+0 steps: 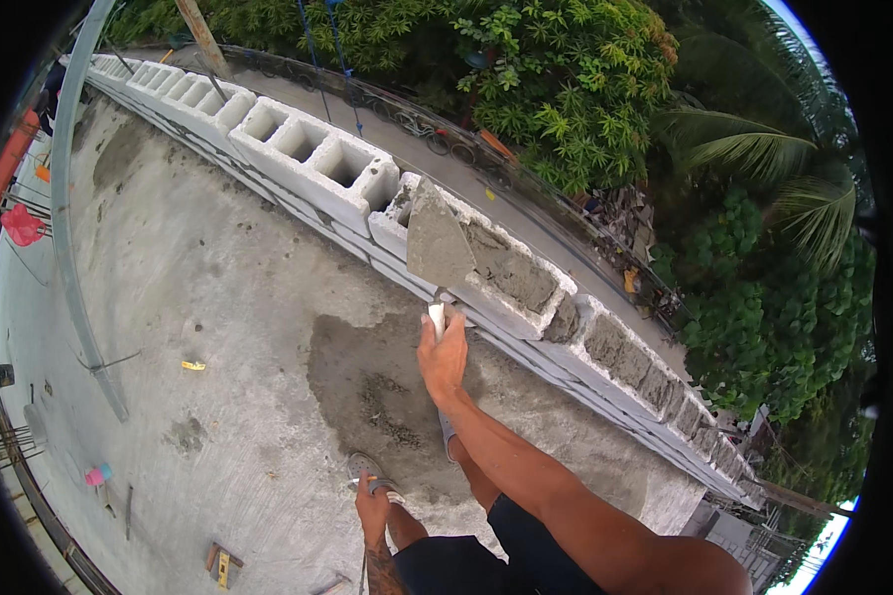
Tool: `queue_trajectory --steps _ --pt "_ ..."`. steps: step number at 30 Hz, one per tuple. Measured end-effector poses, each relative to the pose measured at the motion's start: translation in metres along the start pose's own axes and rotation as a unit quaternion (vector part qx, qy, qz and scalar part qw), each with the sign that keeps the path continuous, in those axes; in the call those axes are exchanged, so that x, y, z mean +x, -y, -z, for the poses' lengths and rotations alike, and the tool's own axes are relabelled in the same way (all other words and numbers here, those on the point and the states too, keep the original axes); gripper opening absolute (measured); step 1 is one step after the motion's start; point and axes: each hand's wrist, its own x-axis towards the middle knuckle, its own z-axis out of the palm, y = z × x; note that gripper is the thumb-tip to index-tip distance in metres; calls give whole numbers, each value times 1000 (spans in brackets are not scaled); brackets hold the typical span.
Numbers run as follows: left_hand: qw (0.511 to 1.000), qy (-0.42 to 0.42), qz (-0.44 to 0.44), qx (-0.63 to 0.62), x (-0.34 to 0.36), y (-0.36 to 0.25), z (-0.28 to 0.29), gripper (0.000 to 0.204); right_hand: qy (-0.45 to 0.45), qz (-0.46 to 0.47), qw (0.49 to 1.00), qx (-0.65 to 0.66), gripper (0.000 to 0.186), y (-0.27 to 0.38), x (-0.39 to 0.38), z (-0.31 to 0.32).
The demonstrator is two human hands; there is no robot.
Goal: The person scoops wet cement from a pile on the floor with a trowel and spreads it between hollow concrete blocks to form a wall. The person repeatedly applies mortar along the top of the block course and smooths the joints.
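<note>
My right hand (444, 355) is closed round the pale handle of a trowel (441, 241). The trowel's grey, mortar-smeared blade lies over the top of the hollow block wall (511, 306), against the block in front of me. Wet mortar (511, 270) fills that block's cells just right of the blade. Low in the view, close to my shoe, my left hand (372, 507) is closed, with a small pale end poking out beside the fingers. What it holds is too small to name.
Open-celled blocks (303, 142) continue the wall to the left; mortar-filled ones (630, 359) run right. A dark wet patch (367, 377) marks the concrete floor at my feet. A metal bar (66, 208) crosses the left side. Behind the wall are a road and trees (566, 89).
</note>
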Motion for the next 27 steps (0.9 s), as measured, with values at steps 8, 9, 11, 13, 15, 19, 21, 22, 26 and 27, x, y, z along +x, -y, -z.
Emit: queue_trajectory --steps 8,9,11,13,15,19,21,22,26,27 --pt "1000 14 -13 18 -26 4 21 57 -81 -90 992 38 32 -32 -5 -111" --pt "1000 19 6 14 -29 8 24 57 -59 -117 991 30 33 -36 -15 -107" --pt "999 25 32 12 -33 14 30 57 -26 -152 988 15 34 -43 -36 -95" --pt "998 27 50 16 -35 20 37 57 -15 -140 990 5 35 -48 -57 -80" --pt "999 18 34 19 -34 27 43 57 1 -161 987 -8 35 -54 -78 -67" --pt "998 10 -40 38 -25 52 49 60 13 -120 992 -39 36 -70 -129 -22" --pt "998 9 -49 30 -22 65 51 61 50 -84 995 8 36 -71 -142 7" --pt "998 8 -47 30 -21 70 52 60 95 -101 985 99 37 -67 -143 25" --pt "998 9 -41 46 -24 76 57 60 198 -234 869 388 38 -19 -102 80" --pt "998 12 -42 51 -25 73 57 60 195 -255 865 385 39 -3 -81 80"
